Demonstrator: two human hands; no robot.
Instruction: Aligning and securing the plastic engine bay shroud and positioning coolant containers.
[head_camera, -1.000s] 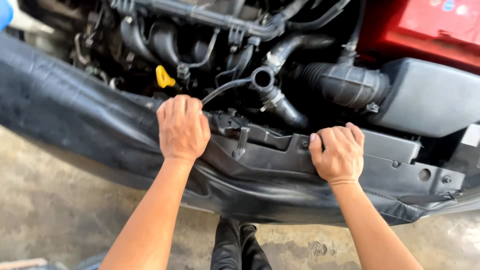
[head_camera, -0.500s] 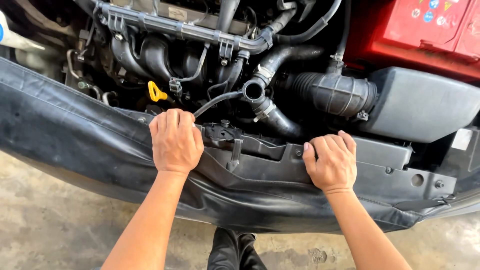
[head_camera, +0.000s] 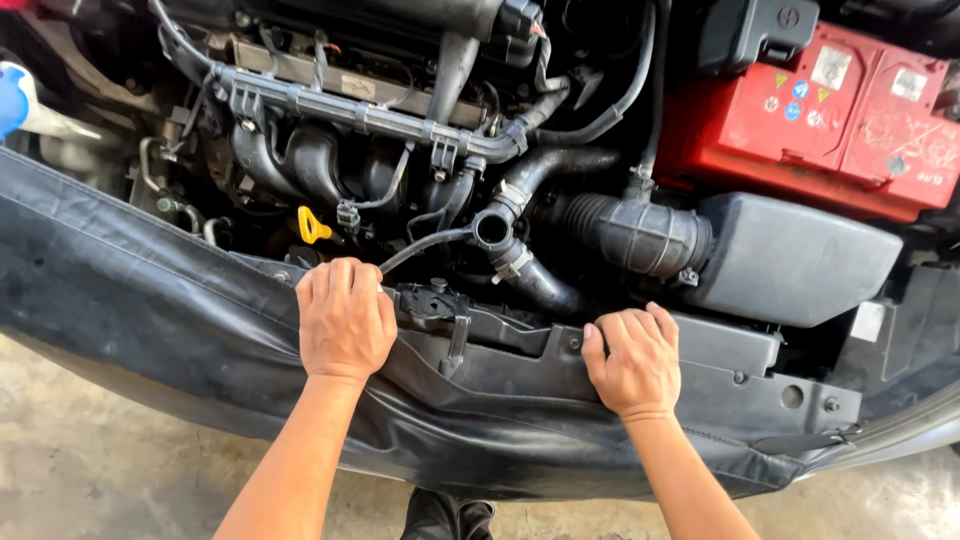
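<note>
Both hands lie flat, palm down, on the black front panel (head_camera: 520, 350), which runs sideways from left hand (head_camera: 345, 320) to right hand (head_camera: 632, 362), holding nothing

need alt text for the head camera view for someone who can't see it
Two bare hands, left hand and right hand, press palms-down on the black front panel of an open car engine bay. A black protective cover drapes the front edge; a red battery and yellow dipstick handle sit behind.
</note>
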